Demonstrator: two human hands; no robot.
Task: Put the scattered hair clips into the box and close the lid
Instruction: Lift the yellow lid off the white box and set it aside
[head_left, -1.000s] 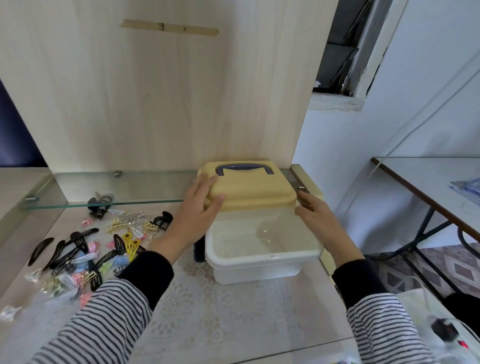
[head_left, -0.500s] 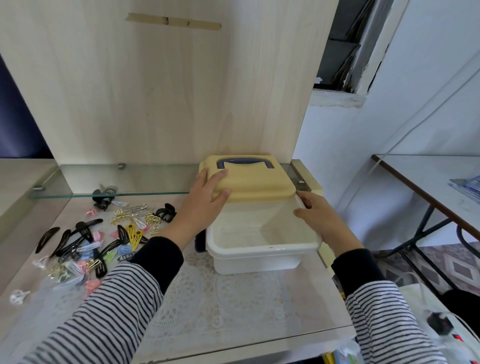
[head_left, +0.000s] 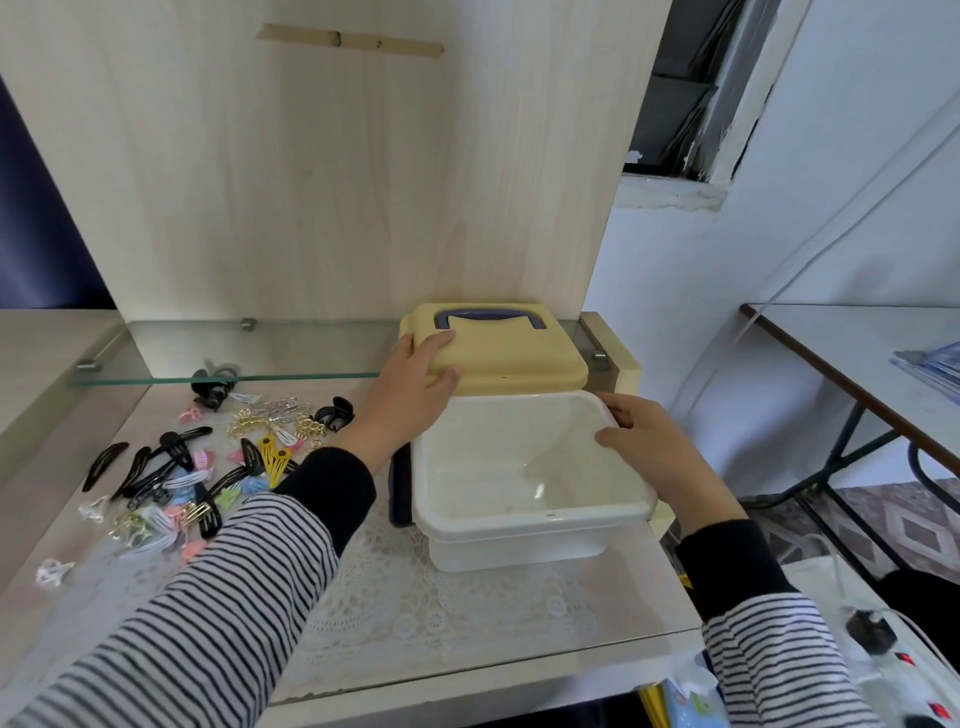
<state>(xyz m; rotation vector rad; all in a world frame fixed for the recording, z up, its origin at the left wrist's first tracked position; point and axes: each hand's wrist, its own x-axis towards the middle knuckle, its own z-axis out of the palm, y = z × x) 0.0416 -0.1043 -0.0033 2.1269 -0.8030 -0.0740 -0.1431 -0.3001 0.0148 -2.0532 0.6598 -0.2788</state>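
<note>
A white plastic box (head_left: 524, 527) stands on the desk, its inside empty. Its yellow lid (head_left: 511, 358) with a dark blue handle lies pushed back over the box's far edge, partly above the glass shelf. My left hand (head_left: 410, 397) grips the lid's front left corner, fingers on top. My right hand (head_left: 644, 441) holds the box's right rim, fingers curled over the edge. A scatter of hair clips (head_left: 187, 473), black, gold, yellow, pink and blue, lies on the desk left of the box.
A glass shelf (head_left: 228, 351) runs along the wooden back panel (head_left: 322, 171) behind the clips. A lace mat (head_left: 415, 608) covers the desk front. A second table (head_left: 857, 358) stands at the right, and a power strip (head_left: 893, 654) lies low right.
The lid has slid further back off the box, uncovering more of the inside. My left hand moved back with it; my right hand stayed on the right rim.
</note>
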